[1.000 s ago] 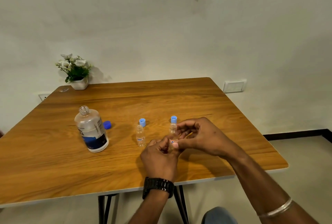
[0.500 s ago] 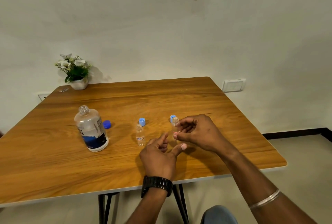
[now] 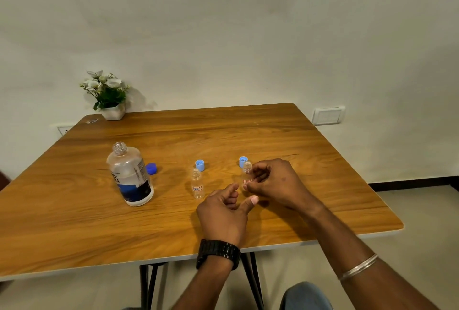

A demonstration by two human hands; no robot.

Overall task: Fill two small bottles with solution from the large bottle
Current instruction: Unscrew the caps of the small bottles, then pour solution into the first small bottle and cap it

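Observation:
The large clear bottle [image 3: 130,175] with a dark blue label stands uncapped on the wooden table [image 3: 173,230], left of centre, its dark blue cap [image 3: 151,168] lying just to its right. One small clear bottle [image 3: 197,183] stands upright in the middle, a light blue cap [image 3: 200,165] behind it. My right hand [image 3: 273,183] grips the second small bottle [image 3: 247,173], held just above the table in front of another light blue cap [image 3: 242,160]. My left hand [image 3: 223,213] hovers just below, fingers loosely apart, holding nothing.
A white pot of artificial flowers [image 3: 108,96] stands at the table's far left corner, with a small wrapper [image 3: 92,121] near it. A wall switch plate [image 3: 327,115] sits right of the table. The near table edge runs under my wrists.
My left hand has let go of the small bottle and opened. My right hand has lifted that bottle slightly, up toward the cap behind it.

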